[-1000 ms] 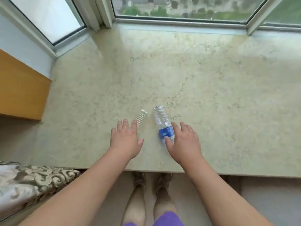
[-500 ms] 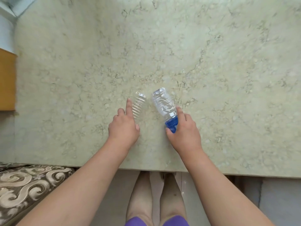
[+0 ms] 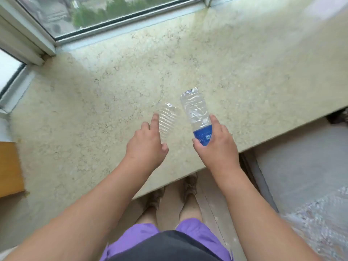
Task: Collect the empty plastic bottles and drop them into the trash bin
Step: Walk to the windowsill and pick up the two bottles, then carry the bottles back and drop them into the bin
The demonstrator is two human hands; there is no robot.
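Right hand [image 3: 216,147] clasps blue-label bottle [image 3: 196,113] | left hand [image 3: 146,146] clasps ribbed bottle [image 3: 166,119] | caps hidden

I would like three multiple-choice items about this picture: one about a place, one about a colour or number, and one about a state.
1. Where is the window?
A. at the far edge of the stone ledge
B. behind the person
C. under the ledge

2. What colour is the label on the bottle in the right hand?
A. red
B. blue
C. green

3. How is the ribbed bottle at the left hand?
A. standing upright
B. tilted, base pointing away
C. flattened

Answers:
1 A: its frame meets the stone ledge.
2 B: the labelled bottle shows blue in the right hand.
3 B: the ribbed bottle slants from the left hand.
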